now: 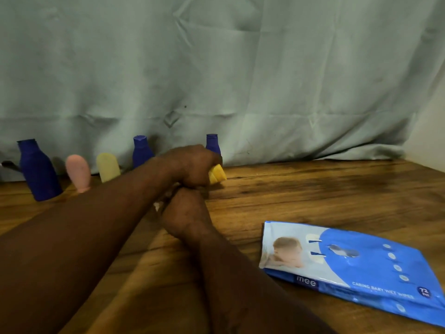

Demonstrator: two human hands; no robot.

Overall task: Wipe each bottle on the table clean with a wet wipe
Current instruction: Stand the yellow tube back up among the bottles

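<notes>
My left hand (192,165) grips a yellow bottle (218,175) just above the wooden table (313,189); only one end of the bottle shows past my fingers. My right hand (183,213) is curled right below it, against the bottle's hidden part, and a small bit of white wet wipe (157,208) peeks out at its left. Along the cloth backdrop stand a large blue bottle (38,172), a pink bottle (78,172), a pale yellow bottle (108,167) and two smaller blue bottles (142,150) (213,143).
A blue pack of baby wet wipes (361,261) lies flat on the table at the right, near the front edge. A grey-green cloth (240,80) hangs behind the bottles. A dark object (8,164) pokes out at the far left.
</notes>
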